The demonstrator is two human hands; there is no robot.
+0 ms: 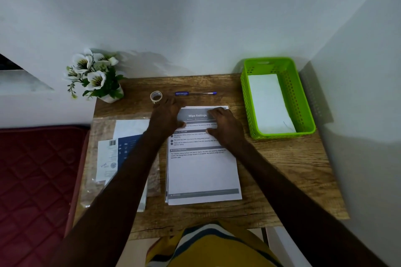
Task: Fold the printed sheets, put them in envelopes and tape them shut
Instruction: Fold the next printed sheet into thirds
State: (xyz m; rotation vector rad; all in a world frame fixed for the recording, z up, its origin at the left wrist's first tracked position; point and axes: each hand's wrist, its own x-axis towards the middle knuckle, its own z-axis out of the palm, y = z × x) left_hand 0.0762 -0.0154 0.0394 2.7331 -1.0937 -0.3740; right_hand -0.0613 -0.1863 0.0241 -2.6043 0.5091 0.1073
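White printed sheets [204,171] stacked mid-desk [282,175]; top edge at 12 o'clock pressed by left hand [168,112] and right hand [225,124], fingers loosely curled, grip unclear.

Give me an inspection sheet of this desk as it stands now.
Surface: wooden desk, set into a wall corner.
Job's things: stack of printed sheets lying flat, top one headed "Wipe Railings"; tape roll behind the left hand; clear packet of envelopes left of the stack.
Clutter: blue pen; flower pot at the far left corner; green basket at right holding white paper.
Hands: left hand and right hand both rest at the far end of the top sheet; grip cannot be told.
Cables: nothing seen.
Surroundings: white walls; red quilted cushion at left.
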